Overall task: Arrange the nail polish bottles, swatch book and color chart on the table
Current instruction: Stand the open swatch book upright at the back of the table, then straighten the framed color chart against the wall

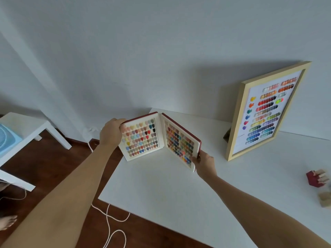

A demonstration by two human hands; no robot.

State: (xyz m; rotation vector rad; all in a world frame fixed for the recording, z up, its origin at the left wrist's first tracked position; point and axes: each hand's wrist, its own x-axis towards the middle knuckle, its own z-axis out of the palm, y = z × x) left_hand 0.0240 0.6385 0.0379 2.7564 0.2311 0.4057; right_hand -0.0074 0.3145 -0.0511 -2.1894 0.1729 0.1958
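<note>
Hands frame the swatch book at the far left corner of the worktop. On the left, past the worktop's edge, a small white side table carries a pale blue fan, and a white cord snakes over the dark floor. The left hand is clasped over the book's outer left edge; the right hand pinches the near lower corner of the right-hand page. The book stands open in a V, its lower edges seemingly on the worktop. It looks stiff and light, a hinged board case; the rows of glued nail tips seem fragile, so the bare rims are the sensible places to hold. Further right, the framed color chart leans against the wall. At the far right edge lie small reddish and tan objects, too blurred to identify.
</note>
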